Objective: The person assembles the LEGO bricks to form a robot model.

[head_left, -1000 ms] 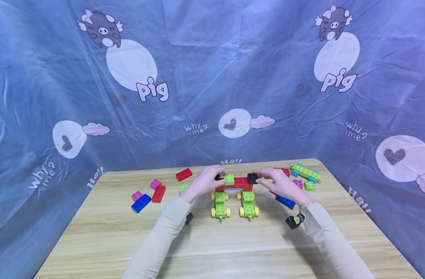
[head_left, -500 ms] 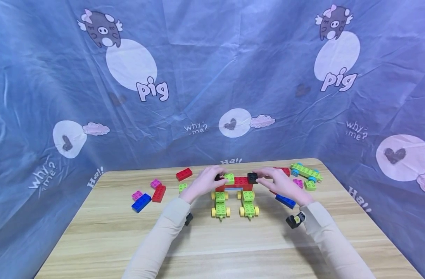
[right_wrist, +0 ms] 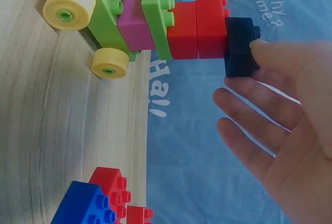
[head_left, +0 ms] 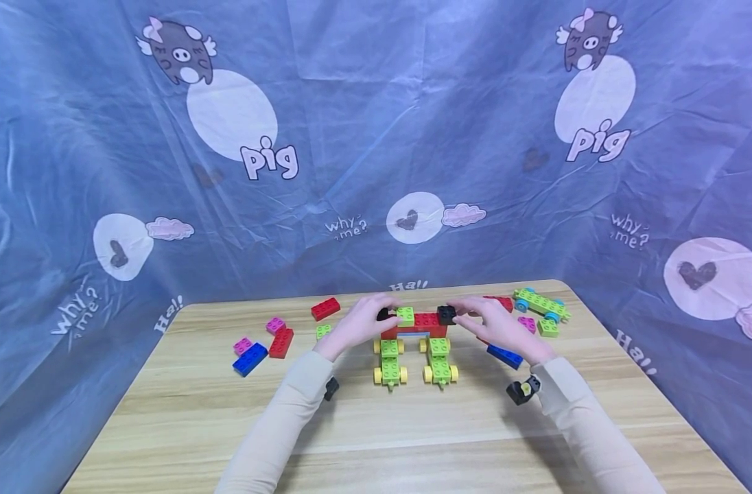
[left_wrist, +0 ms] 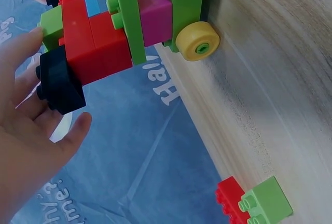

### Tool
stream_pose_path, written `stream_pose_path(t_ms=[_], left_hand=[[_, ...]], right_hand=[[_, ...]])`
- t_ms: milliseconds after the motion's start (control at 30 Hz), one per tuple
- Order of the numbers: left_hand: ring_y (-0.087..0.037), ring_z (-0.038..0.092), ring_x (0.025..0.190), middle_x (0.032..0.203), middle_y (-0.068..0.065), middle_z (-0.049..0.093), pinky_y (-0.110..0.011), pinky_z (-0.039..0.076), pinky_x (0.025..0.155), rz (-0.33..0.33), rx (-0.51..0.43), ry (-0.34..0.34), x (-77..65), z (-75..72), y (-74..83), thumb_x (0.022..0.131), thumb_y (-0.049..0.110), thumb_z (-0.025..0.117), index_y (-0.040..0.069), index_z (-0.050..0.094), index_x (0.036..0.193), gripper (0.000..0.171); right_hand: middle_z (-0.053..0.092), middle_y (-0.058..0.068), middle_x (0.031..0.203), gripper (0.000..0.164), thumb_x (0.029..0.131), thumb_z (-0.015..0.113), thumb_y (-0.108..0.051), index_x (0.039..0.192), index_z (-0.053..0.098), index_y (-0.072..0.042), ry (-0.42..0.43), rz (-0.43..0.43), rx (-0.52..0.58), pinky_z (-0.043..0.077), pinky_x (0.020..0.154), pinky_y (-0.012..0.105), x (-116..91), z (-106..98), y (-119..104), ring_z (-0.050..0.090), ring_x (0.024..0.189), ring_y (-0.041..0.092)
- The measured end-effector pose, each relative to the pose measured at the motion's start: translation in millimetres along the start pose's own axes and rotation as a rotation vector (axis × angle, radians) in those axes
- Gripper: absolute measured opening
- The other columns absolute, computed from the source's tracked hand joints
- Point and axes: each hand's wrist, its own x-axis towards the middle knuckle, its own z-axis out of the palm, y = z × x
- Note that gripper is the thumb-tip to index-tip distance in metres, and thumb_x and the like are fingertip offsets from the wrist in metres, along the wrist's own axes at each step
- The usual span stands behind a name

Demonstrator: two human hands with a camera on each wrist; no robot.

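A toy-brick vehicle stands mid-table on two green wheeled bases [head_left: 390,370] with yellow wheels [left_wrist: 197,41]. Pink bricks [right_wrist: 136,22] and green plates lift a red brick beam [head_left: 427,321] across them. My left hand [head_left: 361,322] pinches a small green brick [head_left: 405,315] on top of the beam's left part, its thumb against the side. Beside that, a black brick [left_wrist: 61,80] sits at the beam's left end, the other fingers behind it. At the right end my right hand [head_left: 501,324] pinches another black brick [right_wrist: 240,47] between thumb and index finger.
Red, blue [head_left: 250,359] and pink [head_left: 275,325] bricks lie left of the vehicle. Beyond my right hand are a blue brick [head_left: 505,357], a small green brick [head_left: 548,328] and a green base with blue wheels [head_left: 541,305]. A blue printed cloth [head_left: 376,137] hangs behind the table.
My left wrist has shifted slightly to the left. The right hand and the vehicle look the same.
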Motion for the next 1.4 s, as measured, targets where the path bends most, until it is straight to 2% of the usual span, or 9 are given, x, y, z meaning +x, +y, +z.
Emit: stream_pose_path(t_ms=[200, 500, 700, 1000, 1200, 1300, 1400], left_hand=[[-0.022, 0.062, 0.108, 0.116, -0.011, 0.066, -0.035, 0.050, 0.096, 0.008, -0.008, 0.007, 0.6, -0.7, -0.3, 0.090, 0.027, 0.062, 0.008, 0.063, 0.118, 0.035], [-0.020, 0.062, 0.108, 0.115, -0.007, 0.067, -0.033, 0.050, 0.096, 0.008, 0.005, 0.008, -0.1, -1.0, -0.6, 0.089, 0.028, 0.062, 0.009, 0.064, 0.117, 0.033], [-0.019, 0.062, 0.108, 0.114, -0.006, 0.067, -0.032, 0.050, 0.096, 0.005, -0.001, 0.002, -0.8, -1.4, -0.4, 0.089, 0.028, 0.063, 0.009, 0.064, 0.117, 0.034], [-0.019, 0.062, 0.109, 0.116, -0.005, 0.067, -0.032, 0.050, 0.097, -0.001, 0.008, -0.004, -1.3, -2.1, -0.4, 0.089, 0.028, 0.063, 0.010, 0.064, 0.118, 0.034], [-0.020, 0.061, 0.110, 0.117, -0.007, 0.066, -0.033, 0.049, 0.098, 0.010, 0.001, -0.004, -1.8, -2.4, -0.1, 0.089, 0.028, 0.063, 0.009, 0.063, 0.118, 0.035], [-0.020, 0.061, 0.111, 0.118, -0.009, 0.066, -0.033, 0.049, 0.098, 0.021, 0.000, -0.003, -1.8, -2.6, -0.6, 0.090, 0.028, 0.062, 0.009, 0.063, 0.118, 0.034], [-0.020, 0.061, 0.111, 0.118, -0.009, 0.066, -0.033, 0.049, 0.099, 0.022, 0.001, -0.002, -1.4, -2.5, -1.3, 0.090, 0.027, 0.062, 0.009, 0.063, 0.119, 0.034]], right_hand=[[0.067, 0.009, 0.114, 0.038, 0.091, 0.060, -0.024, 0.126, 0.058, -0.007, 0.006, -0.007, 0.001, 0.054, 0.087, 0.047, -0.5, -0.4, 1.0, 0.066, 0.098, 0.023], [0.064, 0.011, 0.122, 0.036, 0.091, 0.060, -0.022, 0.124, 0.059, -0.008, 0.037, -0.030, 0.019, 0.054, 0.087, 0.045, -5.7, -6.0, 7.0, 0.065, 0.100, 0.023], [0.066, 0.014, 0.116, 0.034, 0.091, 0.061, -0.017, 0.123, 0.059, -0.005, 0.086, 0.025, -0.007, 0.055, 0.084, 0.041, -17.5, -22.4, 21.6, 0.066, 0.099, 0.025], [0.067, 0.020, 0.110, 0.031, 0.087, 0.064, -0.009, 0.117, 0.062, 0.001, 0.211, 0.057, -0.118, 0.055, 0.078, 0.047, -43.6, -41.8, 58.3, 0.067, 0.091, 0.032], [0.065, 0.027, 0.108, 0.030, 0.087, 0.062, -0.009, 0.113, 0.060, 0.007, 0.183, 0.147, -0.159, 0.052, 0.079, 0.054, -67.7, -51.6, 85.5, 0.064, 0.091, 0.041], [0.065, 0.028, 0.105, 0.032, 0.086, 0.064, -0.011, 0.113, 0.061, 0.007, 0.153, 0.201, -0.207, 0.051, 0.076, 0.053, -78.5, -54.1, 97.4, 0.063, 0.088, 0.041], [0.065, 0.028, 0.107, 0.035, 0.085, 0.065, -0.013, 0.115, 0.061, 0.005, 0.113, 0.247, -0.206, 0.051, 0.075, 0.053, -86.3, -54.2, 105.5, 0.062, 0.089, 0.039]])
